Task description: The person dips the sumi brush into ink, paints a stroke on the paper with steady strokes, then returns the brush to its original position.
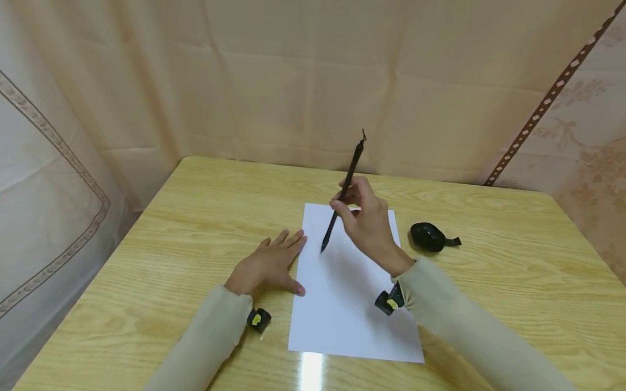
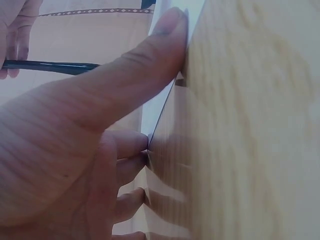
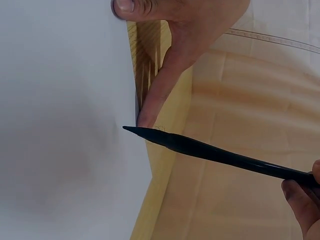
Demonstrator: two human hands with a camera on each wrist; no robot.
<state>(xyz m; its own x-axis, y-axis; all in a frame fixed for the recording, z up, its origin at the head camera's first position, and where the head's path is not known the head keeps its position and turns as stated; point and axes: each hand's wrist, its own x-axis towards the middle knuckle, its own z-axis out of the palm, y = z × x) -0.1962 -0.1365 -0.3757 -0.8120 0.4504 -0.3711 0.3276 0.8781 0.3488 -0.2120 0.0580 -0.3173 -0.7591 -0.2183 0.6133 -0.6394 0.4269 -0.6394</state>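
Black brush (image 1: 352,169) is up in the right hand (image 1: 369,222), over the far-left part of the white sheet (image 1: 337,326). Tip points down at the paper, shaft leans toward the table's far edge, small cord loop on the top end. Can't tell if the tip touches paper or sits just off it

Right grip: narrow, thumb and fingers pinching the shaft around its middle, palm clear of the sheet

Left hand (image 1: 269,266): holding nothing, fingers spread wide, at the sheet's left edge. Thumb rests on that edge, index fingertip touches it farther up, other fingers are on the table (image 1: 220,217)

Sheet lies flat around mid-table, long side running near to far, slightly skewed. Black rounded object (image 1: 427,237) with a short tab sits on the table just off the sheet's right edge, on the side of the far right corner

Both wrists carry small black units with yellow marks, left one (image 1: 259,320), right one (image 1: 389,302). Pale sleeves (image 1: 205,336) on both arms. Beige curtain (image 1: 303,81) hangs behind the table's far edge
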